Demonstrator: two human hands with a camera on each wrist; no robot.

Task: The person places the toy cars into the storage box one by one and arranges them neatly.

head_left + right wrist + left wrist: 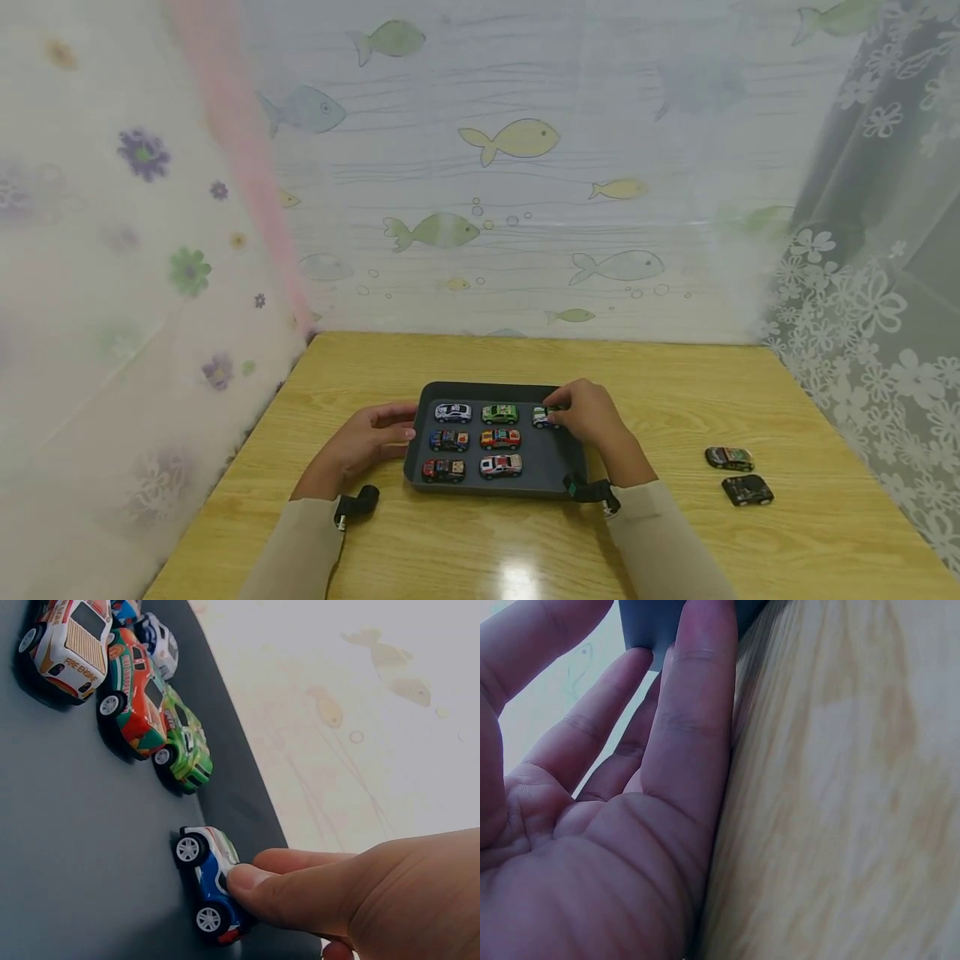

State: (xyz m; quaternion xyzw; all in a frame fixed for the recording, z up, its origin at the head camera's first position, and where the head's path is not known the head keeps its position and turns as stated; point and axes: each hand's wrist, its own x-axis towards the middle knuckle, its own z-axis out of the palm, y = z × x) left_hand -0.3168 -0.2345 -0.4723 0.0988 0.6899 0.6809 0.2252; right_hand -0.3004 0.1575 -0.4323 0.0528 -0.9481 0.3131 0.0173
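Observation:
A dark grey tray (536,471) lies on the wooden table with several small toy cars in it, set in rows. My right hand (596,417) reaches over its right part and pinches a white, blue and green toy car (210,879) between thumb and fingers, close over the tray floor near the back wall. Beside it sits a green toy car (499,413), then a white one (453,412). My left hand (362,439) lies at the tray's left side, fingers extended, with the thumb and fingertips against the tray wall.
Two more toy cars stand on the table to the right: a dark, multicoloured one (730,458) and a black one (747,490). A fish-patterned curtain (517,250) hangs along the table's back edge, with flowered cloth (187,317) on the left.

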